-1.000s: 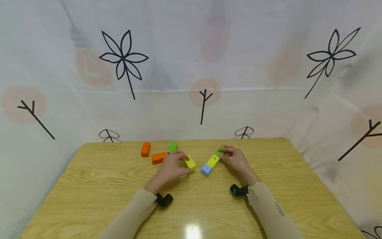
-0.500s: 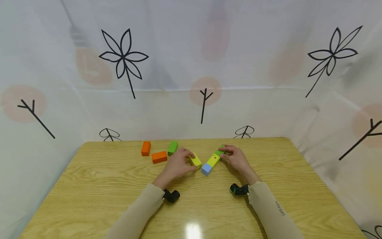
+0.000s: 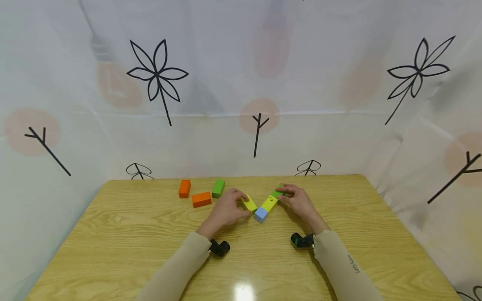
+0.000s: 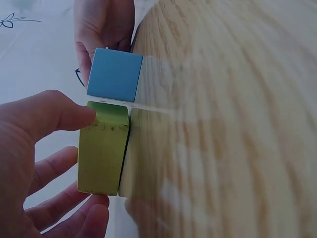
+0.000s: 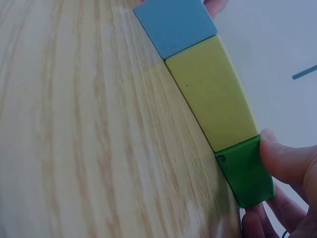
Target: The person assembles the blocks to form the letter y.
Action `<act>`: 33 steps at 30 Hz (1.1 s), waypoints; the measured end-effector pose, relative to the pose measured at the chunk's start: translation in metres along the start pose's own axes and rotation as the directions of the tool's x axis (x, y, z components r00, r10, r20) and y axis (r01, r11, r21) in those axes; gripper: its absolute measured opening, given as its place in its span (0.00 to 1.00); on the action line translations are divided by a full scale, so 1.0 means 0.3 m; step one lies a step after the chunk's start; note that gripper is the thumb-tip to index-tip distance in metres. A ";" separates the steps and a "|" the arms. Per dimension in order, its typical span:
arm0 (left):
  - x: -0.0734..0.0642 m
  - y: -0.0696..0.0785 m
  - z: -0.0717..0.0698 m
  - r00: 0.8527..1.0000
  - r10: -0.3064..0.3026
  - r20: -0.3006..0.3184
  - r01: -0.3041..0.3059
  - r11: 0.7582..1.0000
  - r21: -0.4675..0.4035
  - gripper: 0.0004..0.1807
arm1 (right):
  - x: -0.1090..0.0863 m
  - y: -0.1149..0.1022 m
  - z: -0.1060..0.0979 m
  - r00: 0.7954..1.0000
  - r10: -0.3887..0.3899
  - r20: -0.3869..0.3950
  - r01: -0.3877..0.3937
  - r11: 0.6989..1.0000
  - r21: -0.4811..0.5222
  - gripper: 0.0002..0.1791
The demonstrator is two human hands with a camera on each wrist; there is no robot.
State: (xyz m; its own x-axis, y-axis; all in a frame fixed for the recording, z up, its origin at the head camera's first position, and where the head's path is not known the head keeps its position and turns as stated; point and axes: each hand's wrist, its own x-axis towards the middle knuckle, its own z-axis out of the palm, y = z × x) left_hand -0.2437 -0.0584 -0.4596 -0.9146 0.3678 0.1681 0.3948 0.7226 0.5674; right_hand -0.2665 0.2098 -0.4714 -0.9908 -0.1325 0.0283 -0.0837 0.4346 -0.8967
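Observation:
My left hand (image 3: 226, 209) pinches a yellow block (image 3: 249, 205) between thumb and fingers, its near end close beside a blue block (image 3: 261, 215). In the left wrist view, a thin gap seems to separate the held yellow block (image 4: 101, 158) from the blue block (image 4: 115, 74). A slanting row runs from the blue block through a second yellow block (image 3: 269, 203) to a green block (image 3: 276, 193), end to end. At the row's far end, my right hand (image 3: 299, 202) holds the green block, with the thumb on its side in the right wrist view.
Left of my left hand lie two orange blocks (image 3: 184, 189) and another green block (image 3: 218, 189). The wooden table (image 3: 124, 234) ends at a patterned white cloth (image 3: 211, 142) behind. A black device (image 3: 219, 248) sits at each wrist.
My left hand has carried its yellow block to the right, up beside the blue block. My right hand and the row have stayed in place.

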 end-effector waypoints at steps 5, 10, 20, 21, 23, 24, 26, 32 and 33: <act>0.000 0.002 0.007 1.000 0.012 -0.011 -0.012 1.000 0.006 0.18 | -0.001 -0.001 0.001 1.000 0.000 -0.002 0.000 1.000 -0.007 0.18; 0.005 0.001 0.009 1.000 -0.001 0.001 0.001 1.000 0.015 0.18 | -0.002 -0.002 0.000 1.000 0.005 0.000 -0.005 1.000 0.005 0.18; 0.007 0.005 0.014 1.000 -0.007 0.003 0.007 1.000 0.008 0.18 | -0.001 0.002 0.000 1.000 0.003 -0.001 -0.003 1.000 0.009 0.18; 0.007 0.006 0.015 1.000 -0.009 0.003 0.009 1.000 0.007 0.19 | 0.000 0.002 -0.001 1.000 0.004 -0.002 -0.004 1.000 0.012 0.18; 0.007 0.006 0.016 1.000 -0.009 0.001 0.009 1.000 0.008 0.19 | -0.001 0.001 -0.002 1.000 0.005 -0.001 -0.005 1.000 0.013 0.18; 0.007 0.006 0.016 1.000 -0.008 -0.001 0.008 1.000 0.008 0.19 | -0.001 0.001 -0.002 1.000 0.005 0.000 -0.005 1.000 0.013 0.18; 0.007 0.007 0.015 1.000 -0.004 -0.002 0.004 1.000 0.009 0.19 | 0.000 0.001 -0.002 1.000 0.004 0.003 -0.004 1.000 0.012 0.18; 0.007 0.007 0.015 1.000 -0.009 0.001 0.009 1.000 -0.004 0.19 | 0.000 0.001 -0.002 1.000 0.011 -0.001 -0.011 1.000 0.011 0.18; 0.007 0.006 0.016 1.000 -0.014 0.002 0.014 1.000 -0.010 0.19 | 0.000 0.002 -0.002 1.000 0.012 -0.001 -0.012 1.000 0.010 0.18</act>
State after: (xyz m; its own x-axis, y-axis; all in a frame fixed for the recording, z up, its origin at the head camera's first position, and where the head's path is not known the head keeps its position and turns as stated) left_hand -0.2445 -0.0534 -0.4620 -0.9197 0.3590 0.1588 0.3815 0.7219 0.5773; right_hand -0.2667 0.2106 -0.4715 -0.9919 -0.1258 0.0180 -0.0706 0.4276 -0.9012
